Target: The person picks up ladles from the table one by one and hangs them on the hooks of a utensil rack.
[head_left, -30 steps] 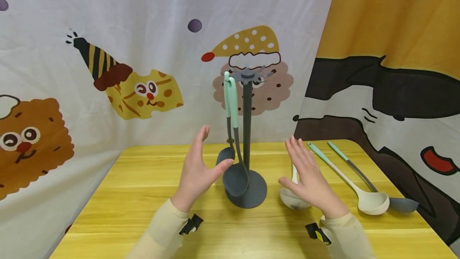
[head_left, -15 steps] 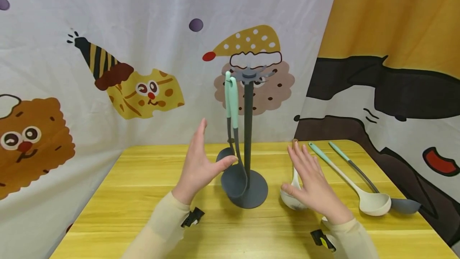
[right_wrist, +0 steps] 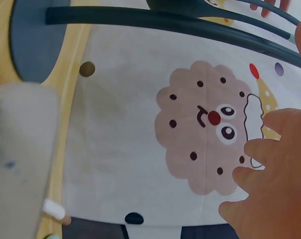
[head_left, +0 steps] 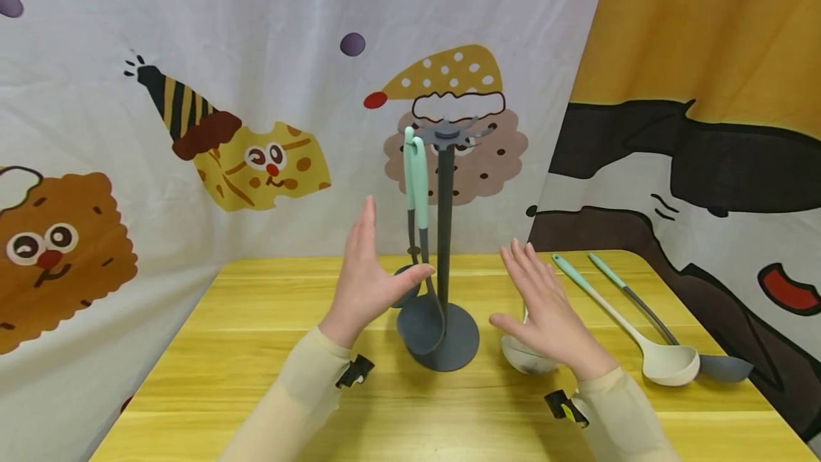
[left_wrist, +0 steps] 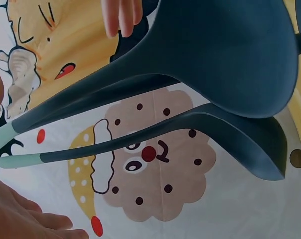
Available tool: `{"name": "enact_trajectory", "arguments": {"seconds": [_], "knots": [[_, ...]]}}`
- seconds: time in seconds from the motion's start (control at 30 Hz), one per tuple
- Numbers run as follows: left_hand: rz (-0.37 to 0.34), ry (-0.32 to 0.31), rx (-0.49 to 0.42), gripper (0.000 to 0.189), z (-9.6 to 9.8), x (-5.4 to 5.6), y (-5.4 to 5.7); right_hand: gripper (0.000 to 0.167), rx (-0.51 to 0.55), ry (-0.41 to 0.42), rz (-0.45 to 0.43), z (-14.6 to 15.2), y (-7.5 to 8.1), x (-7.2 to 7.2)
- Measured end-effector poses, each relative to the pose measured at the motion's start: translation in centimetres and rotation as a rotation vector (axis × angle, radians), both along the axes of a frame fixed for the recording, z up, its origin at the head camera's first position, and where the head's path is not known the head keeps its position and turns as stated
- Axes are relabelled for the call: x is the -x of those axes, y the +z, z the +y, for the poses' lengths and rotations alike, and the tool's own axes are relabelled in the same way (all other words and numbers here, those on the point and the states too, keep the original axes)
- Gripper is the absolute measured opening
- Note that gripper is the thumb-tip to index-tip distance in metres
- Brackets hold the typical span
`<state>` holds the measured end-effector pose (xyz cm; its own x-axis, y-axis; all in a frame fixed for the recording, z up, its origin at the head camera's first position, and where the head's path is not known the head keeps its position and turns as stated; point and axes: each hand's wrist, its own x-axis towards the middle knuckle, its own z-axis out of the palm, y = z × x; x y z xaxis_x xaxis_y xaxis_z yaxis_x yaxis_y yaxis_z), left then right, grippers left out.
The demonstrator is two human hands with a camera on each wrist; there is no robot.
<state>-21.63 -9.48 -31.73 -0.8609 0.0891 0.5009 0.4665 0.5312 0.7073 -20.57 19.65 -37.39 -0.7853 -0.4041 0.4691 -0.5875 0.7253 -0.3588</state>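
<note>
A dark grey utensil stand rises from a round base, with arms at its top. Two dark ladles with mint handles hang on its left: the front ladle and a second ladle behind it. My left hand is held up beside them, fingers straight, its thumb overlapping the ladles in the head view. To the stand's right, my right hand hovers with fingers spread, holding nothing. Under it lies a white ladle, partly hidden; its bowl fills the left of the right wrist view.
On the table's right lie a white ladle with a mint handle and a dark grey utensil, partly covered by it. The wooden table ends at a printed cartoon curtain.
My left hand has risen and moved slightly right. The right hand has shifted a little left since half a second ago. The hanging ladles have swung slightly.
</note>
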Motion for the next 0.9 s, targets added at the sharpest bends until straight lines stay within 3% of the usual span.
{"name": "enact_trajectory", "arguments": {"seconds": [0.27, 0.4, 0.7, 0.9], "knots": [[0.112, 0.019, 0.127, 0.119, -0.1, 0.2, -0.4, 0.094, 0.082, 0.098, -0.061, -1.8, 1.4, 1.3], [0.137, 0.038, 0.179, 0.119, -0.2, 0.1, -0.6, 0.094, 0.089, 0.107, -0.078, -2.6, 1.9, 1.9], [0.117, 0.064, 0.281, 0.117, -0.5, 0.1, -1.4, 0.086, 0.105, 0.092, -0.103, -4.1, 2.2, 3.3], [0.093, 0.054, 0.329, 0.114, -1.0, 0.2, -2.2, 0.073, 0.21, 0.083, -0.094, -5.2, 2.2, 3.8]]}}
